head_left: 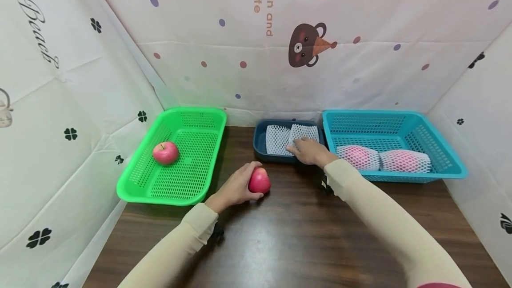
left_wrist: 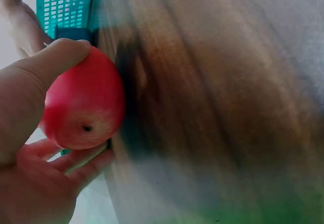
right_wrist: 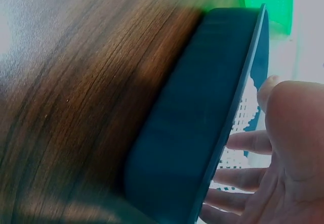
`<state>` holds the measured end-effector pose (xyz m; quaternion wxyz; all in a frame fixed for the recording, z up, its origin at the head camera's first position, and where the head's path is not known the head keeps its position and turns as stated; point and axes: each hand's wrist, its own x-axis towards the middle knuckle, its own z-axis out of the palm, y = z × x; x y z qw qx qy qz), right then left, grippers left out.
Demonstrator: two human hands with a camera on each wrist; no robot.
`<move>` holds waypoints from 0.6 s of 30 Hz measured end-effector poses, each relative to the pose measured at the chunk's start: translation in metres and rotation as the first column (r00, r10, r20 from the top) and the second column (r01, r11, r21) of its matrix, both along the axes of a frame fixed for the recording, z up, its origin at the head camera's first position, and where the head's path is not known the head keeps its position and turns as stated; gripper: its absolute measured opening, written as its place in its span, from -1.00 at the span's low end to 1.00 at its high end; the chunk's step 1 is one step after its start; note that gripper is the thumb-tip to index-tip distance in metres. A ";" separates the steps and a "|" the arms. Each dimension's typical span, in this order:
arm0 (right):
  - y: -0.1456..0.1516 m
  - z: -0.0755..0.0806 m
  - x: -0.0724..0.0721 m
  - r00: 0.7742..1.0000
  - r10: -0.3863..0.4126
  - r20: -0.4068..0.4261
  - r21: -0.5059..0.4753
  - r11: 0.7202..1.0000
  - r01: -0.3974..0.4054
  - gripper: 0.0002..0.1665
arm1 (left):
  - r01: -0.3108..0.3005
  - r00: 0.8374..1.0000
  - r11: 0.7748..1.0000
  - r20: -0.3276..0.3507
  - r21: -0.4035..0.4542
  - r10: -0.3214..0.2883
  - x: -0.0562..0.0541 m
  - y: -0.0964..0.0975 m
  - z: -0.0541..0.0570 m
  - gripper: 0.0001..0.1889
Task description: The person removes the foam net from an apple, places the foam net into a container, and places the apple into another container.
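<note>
My left hand point(head_left: 237, 186) grips a red apple point(head_left: 260, 181) above the wooden table, thumb on one side and fingers on the other. In the left wrist view, the underside of that apple point(left_wrist: 86, 102) faces the camera. My right hand point(head_left: 311, 151) reaches over the dark blue tray point(head_left: 276, 159), its fingers at the right one of two white foam nets point(head_left: 302, 133). The other foam net point(head_left: 277, 139) lies beside it. In the right wrist view, the fingers point(right_wrist: 248, 142) extend over the rim with the thumb apart; the fingertips are partly hidden, and no pinch shows.
A green basket point(head_left: 218, 154) at the left holds one bare red apple point(head_left: 166, 153). At the right stands a blue basket point(head_left: 452, 163) with two net-wrapped pink fruits point(head_left: 406, 161) near its front wall. Patterned white sheets point(head_left: 192, 79) enclose the table point(head_left: 280, 243).
</note>
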<state>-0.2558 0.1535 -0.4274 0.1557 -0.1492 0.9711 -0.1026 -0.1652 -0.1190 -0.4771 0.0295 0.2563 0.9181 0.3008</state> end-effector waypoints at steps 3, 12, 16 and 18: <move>-0.002 0.001 0.003 0.999 0.000 -0.038 -0.012 1.000 0.000 -0.18 | 0.029 1.000 0.999 -0.007 -0.032 -0.029 0.000 0.000 0.006 -0.12; -0.002 0.006 0.013 0.994 0.036 -0.103 -0.032 0.999 -0.039 -0.11 | 0.041 0.998 0.992 0.053 -0.120 -0.035 -0.002 0.003 0.016 -0.18; -0.001 0.006 0.019 0.991 0.051 -0.120 -0.017 0.998 -0.054 0.08 | 0.026 0.998 0.989 0.068 -0.143 -0.016 -0.003 0.005 0.020 -0.22; 0.000 0.006 0.023 0.987 0.074 -0.140 -0.023 0.997 -0.078 0.19 | 0.014 0.997 0.987 0.077 -0.158 -0.001 -0.004 0.007 0.022 -0.24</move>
